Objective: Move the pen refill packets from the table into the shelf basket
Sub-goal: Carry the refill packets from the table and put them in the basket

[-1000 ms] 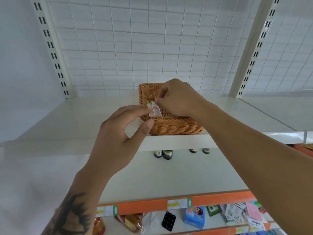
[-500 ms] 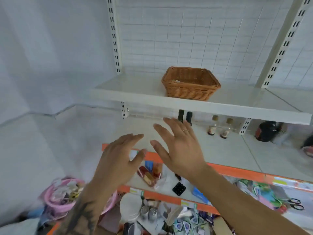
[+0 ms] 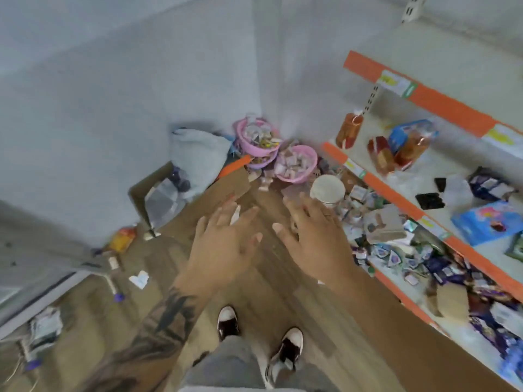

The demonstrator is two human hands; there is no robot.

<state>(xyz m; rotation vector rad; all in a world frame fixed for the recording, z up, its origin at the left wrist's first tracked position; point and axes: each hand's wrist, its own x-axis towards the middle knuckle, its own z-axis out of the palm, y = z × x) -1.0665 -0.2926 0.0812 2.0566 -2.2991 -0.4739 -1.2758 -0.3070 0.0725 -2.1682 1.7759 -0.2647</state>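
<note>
Wooden flooring (image 3: pixel 263 281) is filling the view, blurred, with a grey wall behind. No pen refill packets or wicker basket are showing anywhere I can make out. Both hands are hanging over the floor, holding nothing: the left hand (image 3: pixel 223 244) with fingers spread, the right hand (image 3: pixel 314 236) likewise splayed, the two close but apart. Below them two dark shoes (image 3: pixel 257 335) are standing. Pink bowls (image 3: pixel 283 157) of small items are sitting in the corner, and orange-edged shelves (image 3: pixel 418 97) of jumbled goods are running along the right.
</note>
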